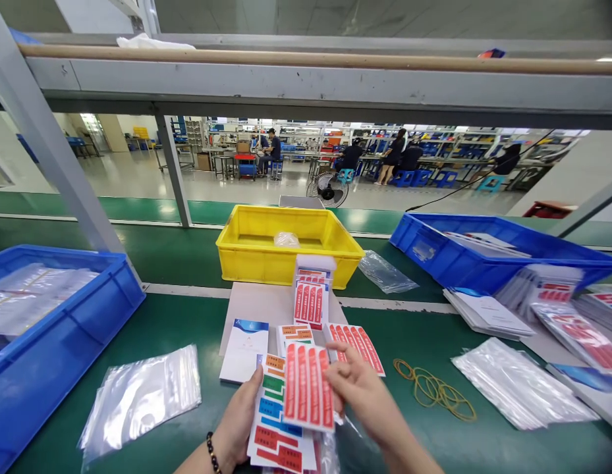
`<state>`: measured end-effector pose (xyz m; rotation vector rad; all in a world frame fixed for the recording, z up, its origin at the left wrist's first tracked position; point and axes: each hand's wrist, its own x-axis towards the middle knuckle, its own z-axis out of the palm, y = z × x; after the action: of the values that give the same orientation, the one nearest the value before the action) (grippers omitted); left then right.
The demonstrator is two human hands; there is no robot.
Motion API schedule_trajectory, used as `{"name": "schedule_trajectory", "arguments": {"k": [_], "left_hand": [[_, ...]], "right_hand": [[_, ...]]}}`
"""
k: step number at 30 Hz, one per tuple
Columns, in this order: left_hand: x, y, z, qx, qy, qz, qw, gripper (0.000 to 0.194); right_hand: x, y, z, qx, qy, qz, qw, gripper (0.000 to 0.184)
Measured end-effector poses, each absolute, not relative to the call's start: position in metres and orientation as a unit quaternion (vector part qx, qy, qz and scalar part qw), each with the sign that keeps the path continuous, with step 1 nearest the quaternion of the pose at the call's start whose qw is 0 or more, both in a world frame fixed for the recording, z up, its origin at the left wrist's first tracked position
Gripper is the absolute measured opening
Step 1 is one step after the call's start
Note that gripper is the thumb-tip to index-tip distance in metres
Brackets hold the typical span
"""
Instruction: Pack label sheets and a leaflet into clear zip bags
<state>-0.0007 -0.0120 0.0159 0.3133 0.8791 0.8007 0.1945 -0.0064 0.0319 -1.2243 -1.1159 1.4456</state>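
Note:
My left hand (239, 418), with a beaded bracelet at the wrist, grips a sheet of multicoloured stickers (272, 440) by its left edge. My right hand (360, 388) pinches the right edge of a red sticker sheet (308, 385), which overlaps the multicoloured one. Beneath them some clear plastic (329, 454) shows. Just beyond the hands lie a white booklet (246, 349) with a blue top, another red sticker sheet (367, 349) and an orange-and-green sticker sheet (293, 332). Farther back, a stack of red sticker sheets (310, 303) leans on a grey board (276, 303).
A yellow bin (286, 260) stands behind the board, between blue bins on the left (88, 322) and right (464, 263). Clear bags (147, 395) lie at left, more bags (518, 382) at right. Rubber bands (439, 392) rest right of my hand. A shelf beam (306, 85) crosses overhead.

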Motion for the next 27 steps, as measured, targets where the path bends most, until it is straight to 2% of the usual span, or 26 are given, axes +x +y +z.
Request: {"name": "schedule_trajectory", "arguments": {"k": [3,7,15,22,25,27], "left_hand": [[-0.001,-0.015,0.008,0.199,0.378,0.39,0.815,0.049],[0.0,-0.017,0.008,0.281,0.354,0.396,0.799,0.046],[0.003,-0.019,0.01,0.279,0.404,0.394,0.777,0.047],[0.001,-0.021,0.01,0.327,0.411,0.367,0.768,0.045],[0.0,-0.022,0.008,0.333,0.401,0.357,0.775,0.045],[0.0,-0.022,0.006,0.338,0.395,0.348,0.78,0.043]], "right_hand": [[0.161,-0.015,0.018,-0.491,-0.46,0.612,0.415,0.049],[0.154,-0.016,0.005,-0.516,-0.494,0.584,0.385,0.046],[0.172,-0.014,0.014,-0.575,-0.651,0.397,0.297,0.045],[0.177,-0.008,0.022,-0.573,-0.705,0.298,0.293,0.023],[0.177,-0.007,0.024,-0.566,-0.708,0.296,0.303,0.012],[0.177,-0.005,0.026,-0.558,-0.704,0.309,0.313,0.012]]}}
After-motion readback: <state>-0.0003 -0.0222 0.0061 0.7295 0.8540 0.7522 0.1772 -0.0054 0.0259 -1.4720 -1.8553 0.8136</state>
